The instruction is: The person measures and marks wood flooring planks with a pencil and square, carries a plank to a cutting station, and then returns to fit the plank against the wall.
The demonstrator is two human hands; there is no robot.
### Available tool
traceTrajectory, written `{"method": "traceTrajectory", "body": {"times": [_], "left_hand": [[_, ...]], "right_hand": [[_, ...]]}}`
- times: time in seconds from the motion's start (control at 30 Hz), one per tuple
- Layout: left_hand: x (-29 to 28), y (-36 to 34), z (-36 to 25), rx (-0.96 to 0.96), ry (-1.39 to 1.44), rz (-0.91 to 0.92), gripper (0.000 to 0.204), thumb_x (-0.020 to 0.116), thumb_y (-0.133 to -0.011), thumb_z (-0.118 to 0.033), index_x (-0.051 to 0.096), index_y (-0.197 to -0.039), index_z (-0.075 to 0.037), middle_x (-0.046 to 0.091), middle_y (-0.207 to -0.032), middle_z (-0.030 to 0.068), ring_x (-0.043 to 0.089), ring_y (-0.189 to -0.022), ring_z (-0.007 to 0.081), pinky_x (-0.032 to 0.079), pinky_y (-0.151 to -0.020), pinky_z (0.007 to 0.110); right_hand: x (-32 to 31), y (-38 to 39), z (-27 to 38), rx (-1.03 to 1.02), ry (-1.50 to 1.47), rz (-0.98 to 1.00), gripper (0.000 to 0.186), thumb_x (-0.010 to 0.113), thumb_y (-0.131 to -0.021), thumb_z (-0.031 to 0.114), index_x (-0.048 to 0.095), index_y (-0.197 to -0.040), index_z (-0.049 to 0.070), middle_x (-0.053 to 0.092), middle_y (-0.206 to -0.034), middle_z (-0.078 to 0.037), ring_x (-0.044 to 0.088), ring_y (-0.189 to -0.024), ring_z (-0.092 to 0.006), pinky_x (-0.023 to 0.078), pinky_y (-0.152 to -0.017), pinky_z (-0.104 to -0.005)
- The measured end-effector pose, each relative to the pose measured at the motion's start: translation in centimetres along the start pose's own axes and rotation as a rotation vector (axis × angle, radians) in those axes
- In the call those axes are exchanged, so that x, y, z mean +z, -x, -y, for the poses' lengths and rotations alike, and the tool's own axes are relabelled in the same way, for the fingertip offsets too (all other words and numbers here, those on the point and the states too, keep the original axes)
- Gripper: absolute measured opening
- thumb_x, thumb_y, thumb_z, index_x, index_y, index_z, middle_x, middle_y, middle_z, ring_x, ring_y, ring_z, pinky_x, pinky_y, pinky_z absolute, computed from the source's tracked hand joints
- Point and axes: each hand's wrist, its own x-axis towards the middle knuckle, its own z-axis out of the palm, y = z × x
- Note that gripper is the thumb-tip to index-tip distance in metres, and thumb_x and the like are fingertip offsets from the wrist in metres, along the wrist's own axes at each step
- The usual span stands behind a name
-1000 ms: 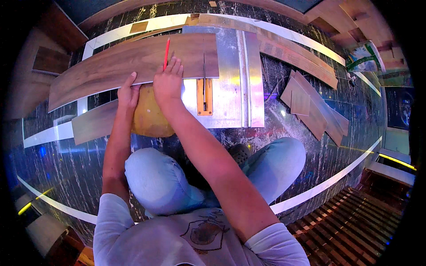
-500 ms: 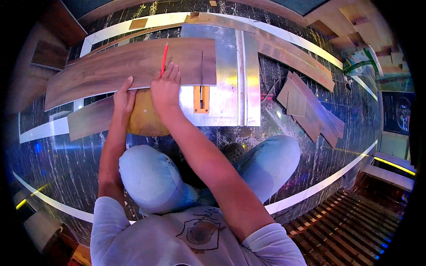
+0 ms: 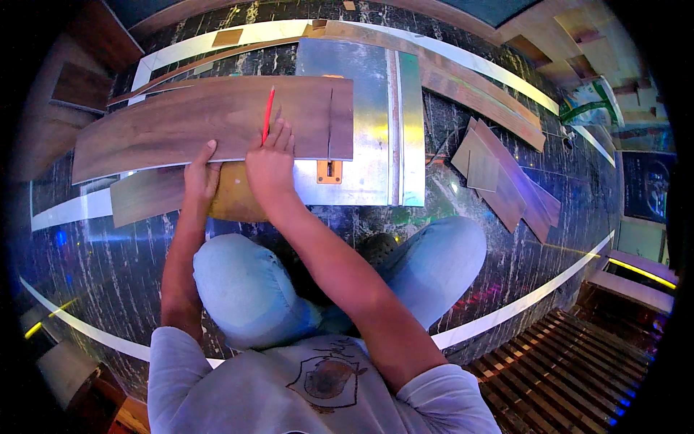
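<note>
A long brown wood-look plank (image 3: 173, 123) lies across a silver metal saw table (image 3: 369, 79), its left part reaching out past the table. A narrow dark slit (image 3: 331, 119) runs through its right end, in line with an orange slotted insert (image 3: 330, 173) that shows at the plank's near edge. My left hand (image 3: 200, 170) grips the near edge, thumb on top and fingers below. Beside it my right hand (image 3: 271, 163) presses on the same edge, closed round a red pencil (image 3: 268, 112) that points away from me.
Under the plank's near side are a yellowish rounded piece (image 3: 235, 192) and another plank (image 3: 148, 195). Cut plank pieces (image 3: 499, 173) lie to the right on the dark floor. Long strips (image 3: 477, 94) stretch behind the table. A white-and-green bag (image 3: 593, 101) stands far right.
The plank has slid toward me with both hands on it, covering more of the orange insert's near end. Its far end now peeks out behind the plank.
</note>
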Motion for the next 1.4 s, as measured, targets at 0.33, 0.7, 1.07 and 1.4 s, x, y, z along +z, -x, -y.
{"method": "traceTrajectory", "body": {"times": [0.33, 0.7, 1.07, 1.4], "left_hand": [[-0.4, 2.2, 0.0, -0.021, 0.0, -0.029, 0.051, 0.063, -0.092, 0.001, 0.043, -0.138, 0.0, 0.055, -0.132, 0.0147, 0.056, -0.122, 0.029, 0.047, -0.106, 0.046], [-1.0, 4.0, -0.3, -0.032, -0.036, -0.11, 0.045, 0.068, -0.089, -0.002, 0.049, -0.13, 0.001, 0.06, -0.122, 0.0131, 0.06, -0.115, 0.0274, 0.049, -0.103, 0.043], [-0.4, 6.4, -0.4, -0.001, -0.022, -0.112, 0.048, 0.071, -0.087, -0.004, 0.05, -0.129, 0.001, 0.06, -0.121, 0.013, 0.058, -0.116, 0.0275, 0.046, -0.106, 0.043], [0.3, 3.8, 0.0, 0.022, -0.016, -0.099, 0.046, 0.072, -0.087, -0.006, 0.052, -0.127, 0.001, 0.061, -0.12, 0.013, 0.059, -0.115, 0.0267, 0.046, -0.105, 0.041]], "right_hand": [[-0.4, 1.7, 0.3, -0.027, 0.041, 0.035, 0.028, 0.057, -0.087, 0.011, 0.065, -0.109, -0.005, 0.052, -0.132, -0.039, 0.053, -0.125, -0.0485, 0.045, -0.102, -0.0522], [-2.2, 2.8, 0.5, -0.065, 0.02, 0.08, 0.026, 0.057, -0.086, 0.01, 0.065, -0.105, -0.005, 0.055, -0.129, -0.038, 0.054, -0.124, -0.0488, 0.048, -0.1, -0.0515], [-3.2, 4.4, 0.7, -0.088, 0.006, 0.112, 0.031, 0.057, -0.087, 0.012, 0.063, -0.111, -0.007, 0.054, -0.13, -0.036, 0.054, -0.123, -0.0469, 0.049, -0.099, -0.0489], [-2.5, 1.8, 0.1, -0.081, 0.058, 0.098, 0.04, 0.057, -0.086, 0.01, 0.06, -0.122, -0.007, 0.057, -0.128, -0.032, 0.054, -0.123, -0.0447, 0.049, -0.1, -0.0464]]}}
